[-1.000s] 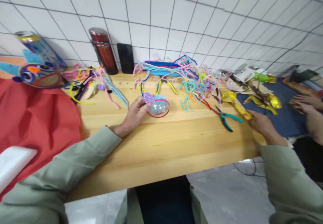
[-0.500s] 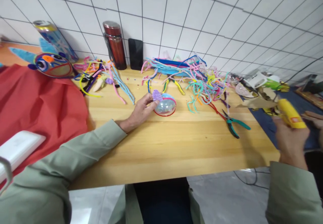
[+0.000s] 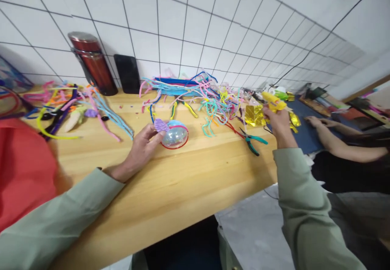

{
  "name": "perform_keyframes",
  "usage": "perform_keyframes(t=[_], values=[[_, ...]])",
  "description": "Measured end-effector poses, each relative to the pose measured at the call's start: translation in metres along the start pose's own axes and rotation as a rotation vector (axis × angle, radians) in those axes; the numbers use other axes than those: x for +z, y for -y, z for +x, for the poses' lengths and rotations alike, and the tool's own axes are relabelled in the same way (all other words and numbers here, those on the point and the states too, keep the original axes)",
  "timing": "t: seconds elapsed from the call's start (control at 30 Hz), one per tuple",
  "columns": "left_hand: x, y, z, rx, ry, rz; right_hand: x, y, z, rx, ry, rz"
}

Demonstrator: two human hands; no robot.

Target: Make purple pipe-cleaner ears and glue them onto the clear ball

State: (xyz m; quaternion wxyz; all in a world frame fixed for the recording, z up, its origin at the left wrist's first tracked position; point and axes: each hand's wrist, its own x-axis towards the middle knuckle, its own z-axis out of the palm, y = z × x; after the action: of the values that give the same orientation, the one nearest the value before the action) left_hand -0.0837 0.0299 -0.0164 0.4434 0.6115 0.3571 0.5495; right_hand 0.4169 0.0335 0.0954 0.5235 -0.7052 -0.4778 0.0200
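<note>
My left hand pinches a small purple fuzzy piece, ridged like coiled pipe cleaner. This piece is at the upper left edge of a clear plastic dome with a red rim and some light blue behind it. Whether the two are joined, I cannot tell. My right hand is closed around a yellow glue gun, raised near a sheet of gold foil. Teal-handled pliers lie on the wooden table, left of my right forearm.
Tangled pipe cleaners lie along the wall, with yellow-handled pliers before them. More pipe cleaners lie at left, near a red flask, a black phone and red cloth. Another person's arms rest at right.
The view has swung to the right, bringing another person's arms into sight. My right hand has moved forward and left with the glue gun. My left hand keeps its pinch on the purple piece.
</note>
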Motion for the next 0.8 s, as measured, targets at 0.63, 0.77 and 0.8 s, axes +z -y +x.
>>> perform_keyframes(t=[0.63,0.77,0.8], values=[[0.004,-0.009,-0.004,-0.006,0.008,0.000,0.013,0.061,-0.088,-0.123,0.234,0.408],[0.005,-0.010,-0.002,-0.006,0.014,-0.011,0.052,0.085,-0.136,-0.108,0.453,0.432],[0.005,-0.009,-0.001,-0.004,0.020,-0.016,0.060,0.091,-0.146,-0.110,0.508,0.435]])
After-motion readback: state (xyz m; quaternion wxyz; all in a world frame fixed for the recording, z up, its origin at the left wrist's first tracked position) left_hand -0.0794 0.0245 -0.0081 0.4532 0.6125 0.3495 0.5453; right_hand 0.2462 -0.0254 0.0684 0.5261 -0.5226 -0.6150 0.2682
